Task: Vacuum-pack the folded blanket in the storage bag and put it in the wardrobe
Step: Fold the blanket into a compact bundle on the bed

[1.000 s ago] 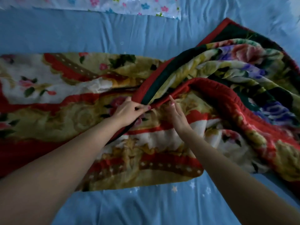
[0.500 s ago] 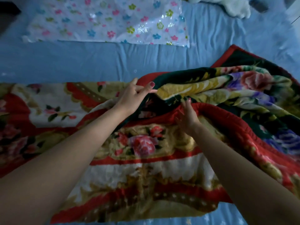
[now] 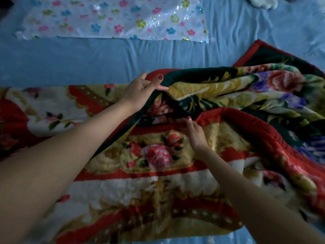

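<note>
No readable writing, brand or label is shown in the head view. A bed covered by a wrinkled blue sheet (image 3: 91,60) is seen from above, with small pale stars printed on it at the near edge. A clear plastic bag (image 3: 112,16) patterned with pink, blue and green flowers is laid flat on the sheet at the far side, well apart from the hands; whether anything is held inside it cannot be told, though it lies flat. A white fluffy thing (image 3: 263,2) is cut off by the top right corner. Most of the lower frame is filled by the blanket (image 3: 158,173), a plush floral one in red, cream and gold with a dark green reverse and a red binding; its left and near parts are spread flat on the sheet, while its right part is heaped in loose folds. A red-bound edge of the blanket is pinched by the left hand (image 3: 140,90) between the thumb and the forefingers and is held raised just above the flat part, with the dark green side turned up. Another red-bound edge is touched by the right hand (image 3: 193,132), whose fingers are pressed together and curled onto the binding near the middle of the blanket.
</note>
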